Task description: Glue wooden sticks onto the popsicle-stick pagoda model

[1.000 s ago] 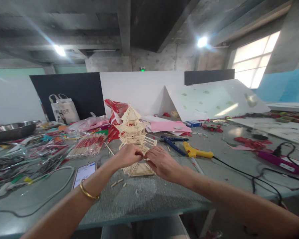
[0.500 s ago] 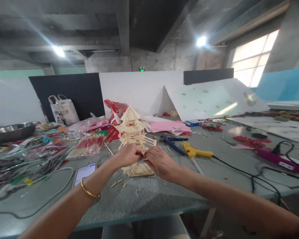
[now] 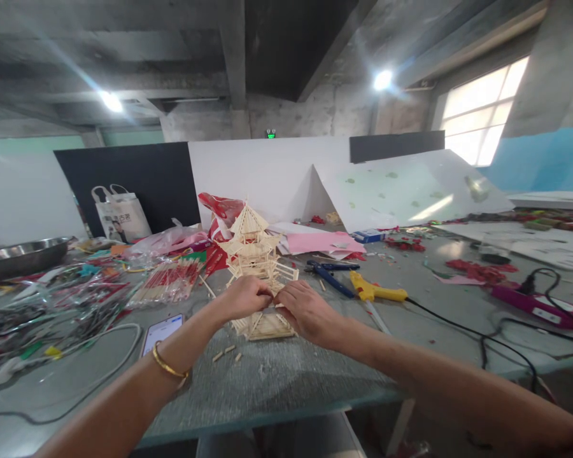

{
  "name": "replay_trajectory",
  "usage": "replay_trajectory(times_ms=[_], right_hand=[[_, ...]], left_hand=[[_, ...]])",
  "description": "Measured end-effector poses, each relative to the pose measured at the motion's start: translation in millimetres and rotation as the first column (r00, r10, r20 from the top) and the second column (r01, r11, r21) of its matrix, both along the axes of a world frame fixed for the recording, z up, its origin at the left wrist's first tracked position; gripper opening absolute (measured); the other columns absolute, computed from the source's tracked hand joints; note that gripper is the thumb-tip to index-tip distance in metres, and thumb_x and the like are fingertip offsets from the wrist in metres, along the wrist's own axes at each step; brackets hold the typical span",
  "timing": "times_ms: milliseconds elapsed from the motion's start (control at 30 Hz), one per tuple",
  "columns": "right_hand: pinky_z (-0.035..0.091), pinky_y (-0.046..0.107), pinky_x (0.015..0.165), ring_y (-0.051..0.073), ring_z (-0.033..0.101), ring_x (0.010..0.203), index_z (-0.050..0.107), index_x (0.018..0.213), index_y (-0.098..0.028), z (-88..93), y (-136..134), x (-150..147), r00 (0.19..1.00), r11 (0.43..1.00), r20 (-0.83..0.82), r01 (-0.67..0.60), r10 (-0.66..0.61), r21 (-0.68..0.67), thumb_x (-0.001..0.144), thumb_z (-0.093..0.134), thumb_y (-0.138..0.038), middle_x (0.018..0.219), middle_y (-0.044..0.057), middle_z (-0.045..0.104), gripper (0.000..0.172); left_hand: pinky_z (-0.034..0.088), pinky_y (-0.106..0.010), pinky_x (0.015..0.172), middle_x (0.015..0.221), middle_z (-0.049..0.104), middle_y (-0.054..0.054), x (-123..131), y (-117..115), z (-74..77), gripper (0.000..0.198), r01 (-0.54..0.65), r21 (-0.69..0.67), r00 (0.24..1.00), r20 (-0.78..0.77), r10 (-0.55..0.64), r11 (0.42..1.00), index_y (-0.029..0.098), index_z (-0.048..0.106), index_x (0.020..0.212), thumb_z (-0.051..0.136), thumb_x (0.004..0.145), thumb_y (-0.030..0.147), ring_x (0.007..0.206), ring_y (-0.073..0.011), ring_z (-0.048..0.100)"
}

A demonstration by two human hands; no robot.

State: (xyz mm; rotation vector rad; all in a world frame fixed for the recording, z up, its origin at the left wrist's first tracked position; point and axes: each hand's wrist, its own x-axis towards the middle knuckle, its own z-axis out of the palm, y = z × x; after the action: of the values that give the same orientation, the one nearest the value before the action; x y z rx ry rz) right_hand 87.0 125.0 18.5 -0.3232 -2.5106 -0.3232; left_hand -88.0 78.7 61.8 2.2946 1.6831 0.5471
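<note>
Unmoved, left hand (image 3: 247, 297) and right (image 3: 306, 310) curl at pagoda (image 3: 250, 222).

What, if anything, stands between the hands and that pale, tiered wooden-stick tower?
Nothing visible: the left hand and right hand meet in front of the pale stick tower. Dark-blue pliers lie to its right.

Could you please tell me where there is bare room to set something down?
One bare patch lies between the stick pagoda and the table's near edge, right of the short stick pieces. Another lies between the yellow glue gun and purple power strip, beyond the cable. The left side is crowded: wrapped sticks, steel bowl.
</note>
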Motion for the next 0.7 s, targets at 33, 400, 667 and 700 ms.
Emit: replay_trajectory(times_ms=[33, 400, 667, 700], right_hand=[[0.037, 0.031, 0.072, 0.017, 0.048, 0.078, 0.052, 0.083, -0.014, 0.0, 0.1, 0.1, 1.0, 1.0, -0.005, -0.001, 0.001, -0.004, 0.084, 0.048, -0.015, 0.081, 0.005, 0.057, 0.005], [0.037, 0.033, 0.078, 0.018, 0.049, 0.085, 0.053, 0.086, -0.016, 25.3, -8.7, 27.3, 0.997, 1.0, -0.077, 0.01, -0.01, -0.004, 0.085, 0.048, -0.019, 0.084, 0.006, 0.058, 0.005], [0.038, 0.031, 0.07, 0.018, 0.053, 0.072, 0.05, 0.073, -0.019, 43.9, -9.0, 114.0, 0.958, 0.968, -0.142, 0.25, -0.251, -0.023, 0.085, 0.039, -0.027, 0.074, 0.005, 0.058, 0.018], [0.038, 0.03, 0.065, 0.018, 0.053, 0.066, 0.048, 0.069, -0.019, 43.5, -2.1, 126.8, 0.94, 0.951, -0.139, 0.307, -0.31, -0.047, 0.085, 0.038, -0.029, 0.068, 0.005, 0.056, 0.021]], left_hand=[[0.033, -0.021, 0.054, 0.059, 0.063, 0.0, 0.2, -0.2, 0.6, 0.024, -0.005, -0.004, 1.0, 0.01, 0.005, 1.0, 0.016, 0.069, 0.071, 0.047, 0.069, 0.022, 0.059, -0.013, 0.053], [0.038, -0.024, 0.06, 0.074, 0.068, -0.002, -10.6, -15.5, 23.9, 0.026, -0.163, 0.129, 0.986, 0.042, 0.159, 0.978, 0.016, 0.066, 0.085, 0.051, 0.073, 0.034, 0.068, -0.0146, 0.058], [0.036, -0.023, 0.055, 0.063, 0.061, 0.001, -77.5, -78.6, 32.0, 0.032, -0.341, 0.211, 0.938, 0.01, 0.347, 0.916, 0.017, 0.062, 0.075, 0.048, 0.077, 0.045, 0.058, -0.0125, 0.052], [0.035, -0.023, 0.055, 0.063, 0.061, 0.001, -81.3, -82.7, 24.6, 0.031, -0.343, 0.191, 0.935, -0.028, 0.354, 0.92, 0.017, 0.062, 0.075, 0.047, 0.077, 0.044, 0.058, -0.0128, 0.052]])
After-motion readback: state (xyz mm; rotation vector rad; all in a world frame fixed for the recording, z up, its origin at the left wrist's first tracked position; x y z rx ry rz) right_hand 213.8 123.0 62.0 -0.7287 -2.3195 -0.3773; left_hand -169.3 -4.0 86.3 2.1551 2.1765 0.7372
